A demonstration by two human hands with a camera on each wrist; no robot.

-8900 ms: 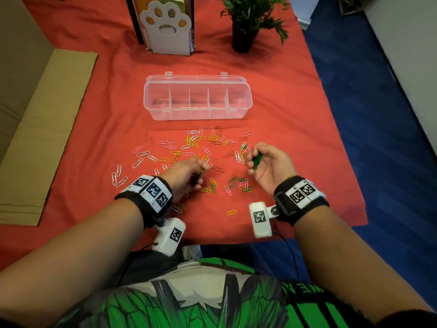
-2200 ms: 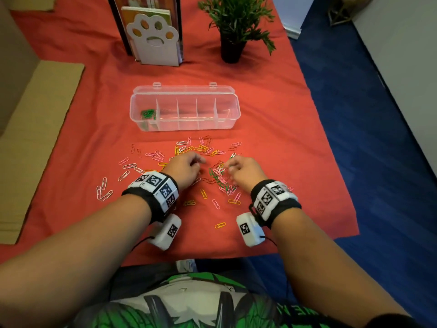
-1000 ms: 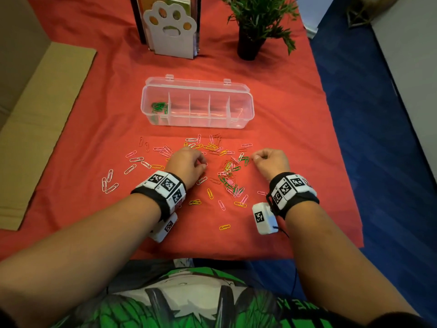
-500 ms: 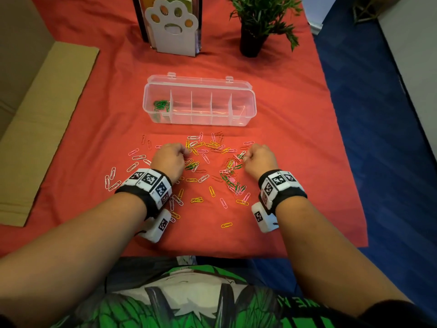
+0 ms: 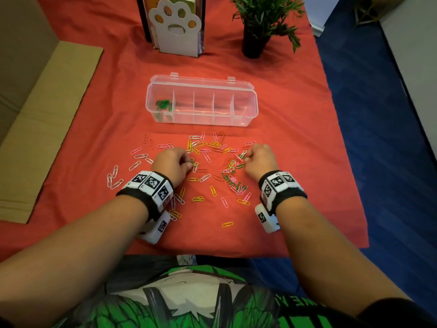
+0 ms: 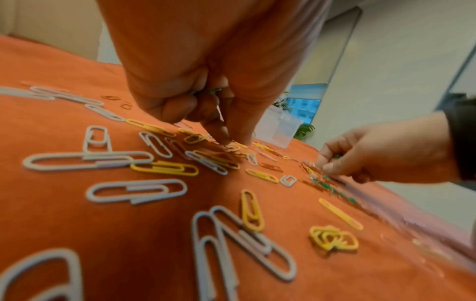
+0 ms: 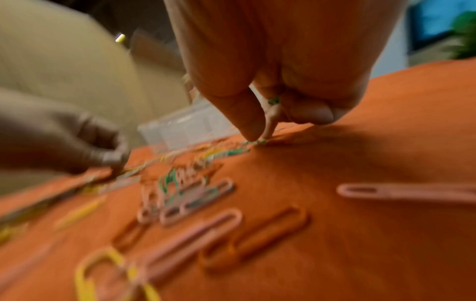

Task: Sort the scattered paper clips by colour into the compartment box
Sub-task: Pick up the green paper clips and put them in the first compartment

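Head view: clear compartment box (image 5: 202, 102) on red tablecloth (image 5: 295, 143), lid open behind, five compartments in a row. Leftmost compartment holds green paper clips (image 5: 163, 105); other four look bare. Scattered paper clips (image 5: 208, 166) in white, pink, yellow, orange and green spread on cloth just in front of box. Left hand (image 5: 173, 164) knuckles up, fingers curled, tips down among clips at left-centre. Right hand (image 5: 259, 159) curled likewise at right edge of scatter, beside green cluster (image 5: 233, 181). Wristbands (image 5: 151, 183) with black-and-white square code tags on both wrists; no readable words. Paw-print stand (image 5: 176, 27) and potted plant (image 5: 256, 24) at far edge. Cardboard (image 5: 47, 119) at left. Shirt print with partial letters at lower right, not legible.

Left wrist view: left hand (image 6: 206, 85) closed, thumb and forefinger pinching down onto clips on cloth; bit of green wire (image 6: 215, 91) tucked in curled fingers. Right hand (image 6: 365, 154) pinching at green clips further off. Box (image 6: 279, 130) behind, blurred.

Right wrist view: blurred. Right hand (image 7: 278, 81) thumb and forefinger pinched on green clip (image 7: 257, 142) at cloth; another green bit (image 7: 273, 100) held in curled fingers. Box (image 7: 185, 128) behind, contents unclear.
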